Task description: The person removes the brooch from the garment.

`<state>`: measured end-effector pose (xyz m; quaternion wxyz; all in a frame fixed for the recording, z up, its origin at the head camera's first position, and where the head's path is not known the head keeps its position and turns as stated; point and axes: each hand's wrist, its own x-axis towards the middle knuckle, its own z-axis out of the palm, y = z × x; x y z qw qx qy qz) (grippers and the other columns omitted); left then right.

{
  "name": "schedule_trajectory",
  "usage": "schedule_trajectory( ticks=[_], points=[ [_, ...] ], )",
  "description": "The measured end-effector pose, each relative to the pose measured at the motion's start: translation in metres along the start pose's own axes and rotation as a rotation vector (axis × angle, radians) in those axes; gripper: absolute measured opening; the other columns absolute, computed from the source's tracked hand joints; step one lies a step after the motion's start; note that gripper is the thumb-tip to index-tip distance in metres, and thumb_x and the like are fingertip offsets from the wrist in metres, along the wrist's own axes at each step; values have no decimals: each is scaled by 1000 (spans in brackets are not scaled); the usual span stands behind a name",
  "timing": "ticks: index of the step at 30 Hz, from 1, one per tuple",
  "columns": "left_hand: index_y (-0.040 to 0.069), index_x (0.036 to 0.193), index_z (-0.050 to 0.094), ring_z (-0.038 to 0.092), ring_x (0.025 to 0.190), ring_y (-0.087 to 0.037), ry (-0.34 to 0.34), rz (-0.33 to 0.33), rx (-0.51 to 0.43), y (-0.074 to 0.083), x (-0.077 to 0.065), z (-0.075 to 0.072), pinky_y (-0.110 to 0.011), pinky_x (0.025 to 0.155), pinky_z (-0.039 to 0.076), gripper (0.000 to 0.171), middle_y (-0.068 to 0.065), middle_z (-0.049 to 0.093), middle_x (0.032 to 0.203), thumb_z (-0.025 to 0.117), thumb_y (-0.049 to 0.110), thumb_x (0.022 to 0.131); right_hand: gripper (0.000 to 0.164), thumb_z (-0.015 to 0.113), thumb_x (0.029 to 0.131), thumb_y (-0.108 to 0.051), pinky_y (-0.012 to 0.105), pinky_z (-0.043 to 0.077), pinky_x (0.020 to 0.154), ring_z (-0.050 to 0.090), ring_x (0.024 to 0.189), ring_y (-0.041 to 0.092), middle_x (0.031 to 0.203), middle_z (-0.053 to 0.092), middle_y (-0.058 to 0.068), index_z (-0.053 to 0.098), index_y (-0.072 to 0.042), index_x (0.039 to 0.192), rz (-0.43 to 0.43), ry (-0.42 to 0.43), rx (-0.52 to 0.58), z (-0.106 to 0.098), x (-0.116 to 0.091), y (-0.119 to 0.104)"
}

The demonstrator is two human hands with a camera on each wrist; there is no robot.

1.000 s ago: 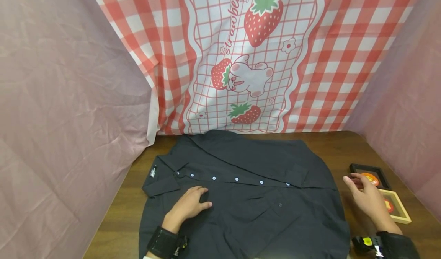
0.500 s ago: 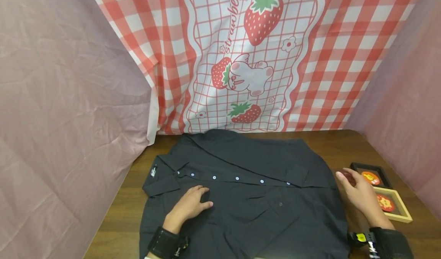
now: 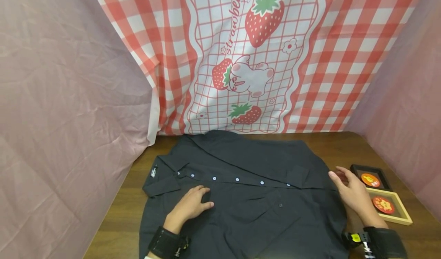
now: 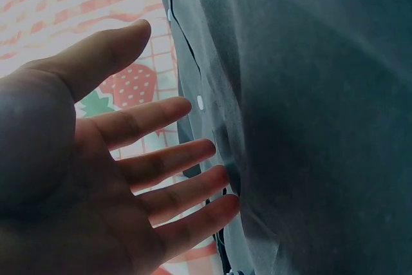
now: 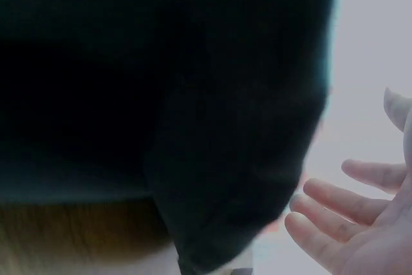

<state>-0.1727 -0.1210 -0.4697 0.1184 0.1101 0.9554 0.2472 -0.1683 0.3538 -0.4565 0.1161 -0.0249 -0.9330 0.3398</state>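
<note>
A dark button-up shirt point(image 3: 248, 213) lies spread over the table, its collar toward the left and a row of pale buttons point(image 3: 237, 179) running across it. Over the shirt's left part is my left hand point(image 3: 189, 205), fingers extended and thumb apart; in the left wrist view its fingertips point(image 4: 228, 207) are close to the cloth, though contact is hard to tell. At the shirt's right edge is my right hand point(image 3: 353, 192), holding nothing. The right wrist view shows its fingers point(image 5: 341, 201) loosely spread beside the dark cloth.
Right of my right hand, a black frame point(image 3: 384, 176) and a light wooden frame point(image 3: 401, 209) with round red-orange pieces lie on the brown table point(image 3: 341, 144). A checked strawberry cloth point(image 3: 310, 98) hangs behind; pink cloth point(image 3: 69, 136) hangs at both sides.
My right hand has moved left, from beside the frames to the shirt's right edge, uncovering more of the wooden frame. My left hand stays in place.
</note>
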Motion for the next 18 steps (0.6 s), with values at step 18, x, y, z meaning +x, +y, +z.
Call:
schedule_trajectory(
  ticks=[18],
  points=[
    [4, 131, 59, 45, 133, -40, 48, 0, -7, -1, 2, 0, -56, 110, 37, 52, -22, 50, 141, 69, 33, 89, 55, 50, 101, -32, 60, 45, 86, 55, 109, 49, 119, 56, 36, 44, 11, 135, -67, 46, 18, 19, 2, -18]
  ],
)
